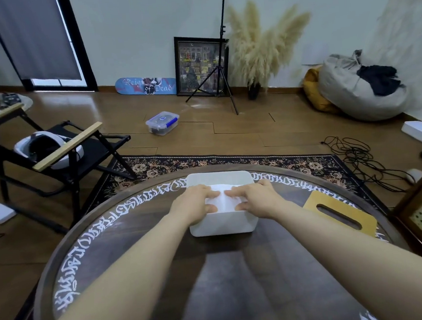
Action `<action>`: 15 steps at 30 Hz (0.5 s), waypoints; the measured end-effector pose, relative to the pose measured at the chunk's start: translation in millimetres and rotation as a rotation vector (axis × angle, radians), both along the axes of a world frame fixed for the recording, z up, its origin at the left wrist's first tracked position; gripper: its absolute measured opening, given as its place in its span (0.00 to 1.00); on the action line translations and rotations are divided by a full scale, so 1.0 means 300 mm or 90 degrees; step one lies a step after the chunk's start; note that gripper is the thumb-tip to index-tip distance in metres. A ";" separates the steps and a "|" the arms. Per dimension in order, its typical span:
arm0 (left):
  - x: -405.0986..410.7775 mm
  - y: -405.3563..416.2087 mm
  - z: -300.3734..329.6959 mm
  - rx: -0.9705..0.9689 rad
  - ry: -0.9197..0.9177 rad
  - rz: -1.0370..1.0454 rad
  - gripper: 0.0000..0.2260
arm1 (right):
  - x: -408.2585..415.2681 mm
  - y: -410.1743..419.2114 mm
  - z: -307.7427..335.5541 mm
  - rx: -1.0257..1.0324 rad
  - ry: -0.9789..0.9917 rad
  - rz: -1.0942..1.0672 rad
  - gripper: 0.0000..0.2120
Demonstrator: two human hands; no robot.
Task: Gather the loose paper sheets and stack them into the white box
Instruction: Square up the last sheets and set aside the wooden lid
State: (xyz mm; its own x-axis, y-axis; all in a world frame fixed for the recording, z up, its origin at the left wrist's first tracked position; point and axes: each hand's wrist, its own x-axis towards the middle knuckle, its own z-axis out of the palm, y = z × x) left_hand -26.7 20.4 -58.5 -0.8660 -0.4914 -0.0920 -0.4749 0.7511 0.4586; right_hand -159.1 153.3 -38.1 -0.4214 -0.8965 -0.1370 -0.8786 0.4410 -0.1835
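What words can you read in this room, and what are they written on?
"Reign of Dead", roughly; the letters are blurry: blue skateboard deck leaning on the wall.
White ornate script around the round table rim: cannot be read.
Framed picture: small yellow signs, too small to read.
Clear storage container: blue lid label, too small.

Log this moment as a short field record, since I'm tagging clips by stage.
surface: round dark table with white lettering round its rim
container: white box, upright, open top
paper: white paper sheets at the box's opening
left hand: grips the sheets' left edge, thumb below, fingers on top
right hand: grips the sheets' right edge likewise
nearby: wooden lid with slot, right of the box
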 end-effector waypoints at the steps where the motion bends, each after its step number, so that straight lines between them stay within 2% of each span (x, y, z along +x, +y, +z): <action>1: -0.003 -0.004 -0.008 0.016 0.006 0.005 0.21 | -0.004 -0.007 -0.006 0.003 -0.004 -0.007 0.22; 11: 0.067 0.078 -0.011 0.009 -0.008 -0.010 0.21 | 0.054 0.068 -0.032 0.008 -0.031 -0.039 0.23; 15: 0.133 0.166 -0.008 0.009 -0.016 -0.021 0.21 | 0.106 0.158 -0.038 -0.013 -0.089 -0.061 0.23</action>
